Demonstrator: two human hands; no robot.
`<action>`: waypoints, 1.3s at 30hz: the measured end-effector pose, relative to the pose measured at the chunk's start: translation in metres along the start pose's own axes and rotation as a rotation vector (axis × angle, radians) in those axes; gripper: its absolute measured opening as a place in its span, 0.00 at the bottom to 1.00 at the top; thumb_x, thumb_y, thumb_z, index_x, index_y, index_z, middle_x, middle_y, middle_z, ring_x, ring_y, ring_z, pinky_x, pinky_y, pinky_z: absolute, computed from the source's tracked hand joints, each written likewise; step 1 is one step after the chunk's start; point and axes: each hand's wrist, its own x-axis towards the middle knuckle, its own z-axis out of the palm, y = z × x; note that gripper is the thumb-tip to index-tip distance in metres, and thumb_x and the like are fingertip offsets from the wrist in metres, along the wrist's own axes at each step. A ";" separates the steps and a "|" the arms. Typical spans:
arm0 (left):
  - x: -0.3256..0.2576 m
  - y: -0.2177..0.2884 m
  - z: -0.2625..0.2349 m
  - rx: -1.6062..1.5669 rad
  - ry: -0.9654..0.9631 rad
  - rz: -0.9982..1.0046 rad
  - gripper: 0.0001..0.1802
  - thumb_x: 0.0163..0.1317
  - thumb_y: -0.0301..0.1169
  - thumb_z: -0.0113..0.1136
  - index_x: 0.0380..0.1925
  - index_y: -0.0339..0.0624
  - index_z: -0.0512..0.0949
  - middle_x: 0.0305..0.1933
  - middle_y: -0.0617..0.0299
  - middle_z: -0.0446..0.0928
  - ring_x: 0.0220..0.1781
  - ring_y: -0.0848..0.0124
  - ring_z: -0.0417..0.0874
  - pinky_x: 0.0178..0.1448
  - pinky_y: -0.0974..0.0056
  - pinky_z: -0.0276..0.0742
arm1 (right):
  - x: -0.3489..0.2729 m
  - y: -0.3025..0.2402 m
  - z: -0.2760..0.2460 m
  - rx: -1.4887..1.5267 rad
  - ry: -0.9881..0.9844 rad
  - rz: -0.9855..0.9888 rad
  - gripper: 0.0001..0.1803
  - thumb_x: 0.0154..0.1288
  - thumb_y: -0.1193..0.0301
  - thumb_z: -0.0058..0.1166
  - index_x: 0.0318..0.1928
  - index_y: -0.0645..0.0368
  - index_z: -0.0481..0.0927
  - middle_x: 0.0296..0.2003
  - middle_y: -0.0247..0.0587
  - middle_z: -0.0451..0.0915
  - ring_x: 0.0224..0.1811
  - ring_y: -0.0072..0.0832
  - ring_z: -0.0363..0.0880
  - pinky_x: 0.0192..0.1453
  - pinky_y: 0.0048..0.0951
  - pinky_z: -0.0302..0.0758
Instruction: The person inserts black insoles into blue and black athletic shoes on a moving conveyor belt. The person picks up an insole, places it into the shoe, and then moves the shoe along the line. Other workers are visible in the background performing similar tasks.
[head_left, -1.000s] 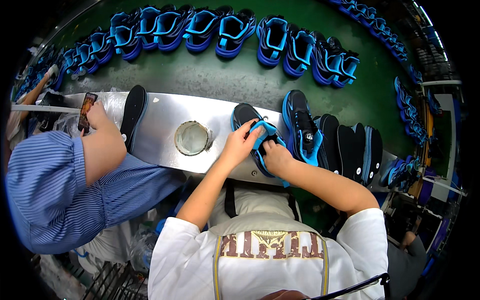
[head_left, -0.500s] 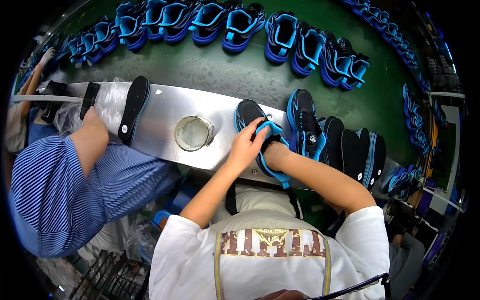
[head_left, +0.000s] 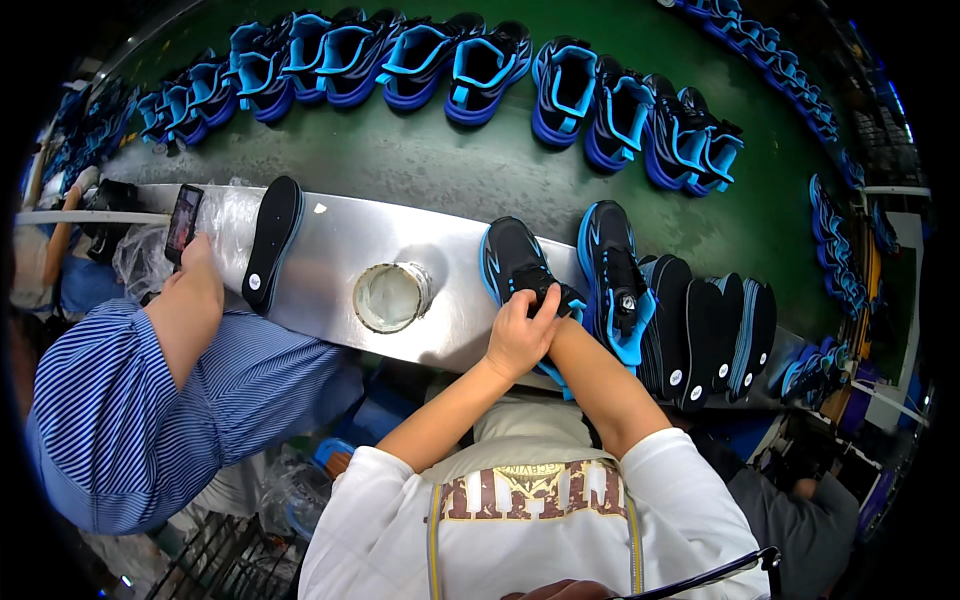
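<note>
Head view only. Left hand clamped over near end of black-and-blue shoe on steel bench; fingers curled, gripping blue trim at heel or collar. Right hand mostly hidden behind left, seemingly pinching same trim; exact grip hard to tell. Shoe sole-down, directly under and beyond both hands, long axis running away from body, toe pointing toward green conveyor, slight lean left. Progress, judged: this shoe mid-work, near end being pressed or fitted, not released. Second shoe just right of hands, same heading, untouched. Stack of black soles further right, on edge. Round glue pot left of hands, open. Lone black sole further left, near co-worker's arm in striped sleeve. Row of blue shoes on conveyor beyond.
</note>
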 end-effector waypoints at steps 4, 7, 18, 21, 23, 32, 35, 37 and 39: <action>0.002 -0.002 -0.002 0.016 0.018 0.047 0.27 0.41 0.24 0.59 0.47 0.41 0.69 0.31 0.54 0.64 0.28 0.60 0.70 0.30 0.63 0.69 | 0.004 -0.002 -0.009 -0.032 -0.110 -0.024 0.16 0.52 0.70 0.40 0.38 0.66 0.74 0.34 0.51 0.75 0.40 0.40 0.73 0.51 0.34 0.62; 0.010 0.000 -0.003 -0.074 0.042 -0.103 0.23 0.45 0.28 0.58 0.45 0.40 0.69 0.31 0.53 0.64 0.28 0.59 0.69 0.32 0.62 0.68 | -0.011 0.002 -0.027 -0.061 -0.246 -0.091 0.16 0.52 0.69 0.40 0.37 0.67 0.74 0.33 0.52 0.75 0.39 0.41 0.73 0.51 0.35 0.62; 0.027 -0.024 -0.017 -0.031 0.009 -0.106 0.19 0.49 0.24 0.56 0.42 0.37 0.63 0.49 0.48 0.55 0.37 0.61 0.70 0.34 0.65 0.71 | -0.097 -0.008 -0.046 -0.088 -0.146 -0.226 0.27 0.51 0.61 0.39 0.41 0.78 0.69 0.33 0.53 0.75 0.42 0.37 0.73 0.63 0.33 0.49; 0.029 -0.019 -0.023 -0.084 -0.183 -0.232 0.23 0.44 0.25 0.60 0.40 0.36 0.62 0.49 0.48 0.56 0.38 0.58 0.72 0.34 0.61 0.73 | -0.124 -0.004 -0.045 0.246 0.466 -0.266 0.14 0.45 0.70 0.52 0.33 0.67 0.72 0.31 0.43 0.74 0.37 0.36 0.72 0.56 0.36 0.60; 0.029 -0.019 -0.030 -0.096 -0.189 -0.162 0.22 0.42 0.25 0.62 0.37 0.36 0.64 0.47 0.45 0.59 0.33 0.52 0.73 0.33 0.60 0.73 | -0.147 -0.005 -0.025 0.387 0.606 -0.243 0.11 0.39 0.78 0.58 0.28 0.62 0.73 0.30 0.39 0.73 0.33 0.36 0.72 0.45 0.34 0.70; 0.038 -0.015 -0.051 0.320 -0.343 -0.030 0.17 0.44 0.31 0.61 0.30 0.34 0.66 0.37 0.46 0.67 0.37 0.54 0.71 0.40 0.60 0.66 | -0.146 -0.008 -0.032 0.299 0.602 -0.203 0.11 0.42 0.75 0.55 0.31 0.60 0.72 0.32 0.37 0.74 0.38 0.32 0.73 0.53 0.37 0.64; 0.046 -0.009 -0.047 0.509 -0.485 0.046 0.17 0.48 0.36 0.56 0.31 0.35 0.66 0.38 0.45 0.67 0.44 0.52 0.70 0.48 0.53 0.62 | -0.122 -0.016 -0.034 0.095 0.247 -0.107 0.19 0.42 0.71 0.52 0.37 0.66 0.71 0.28 0.43 0.75 0.38 0.31 0.73 0.63 0.42 0.48; 0.045 -0.008 -0.046 0.800 -0.495 0.212 0.15 0.50 0.36 0.54 0.31 0.34 0.66 0.42 0.42 0.67 0.52 0.50 0.66 0.53 0.48 0.59 | -0.101 -0.022 -0.032 0.049 -0.001 -0.059 0.20 0.48 0.71 0.45 0.40 0.73 0.70 0.27 0.48 0.75 0.38 0.32 0.75 0.64 0.50 0.30; 0.038 -0.013 -0.043 0.976 -0.514 0.292 0.13 0.51 0.35 0.48 0.28 0.34 0.67 0.50 0.37 0.64 0.60 0.49 0.57 0.60 0.42 0.47 | -0.083 -0.022 -0.045 0.080 -0.203 -0.045 0.18 0.47 0.71 0.44 0.36 0.75 0.73 0.26 0.47 0.76 0.32 0.35 0.76 0.60 0.58 0.22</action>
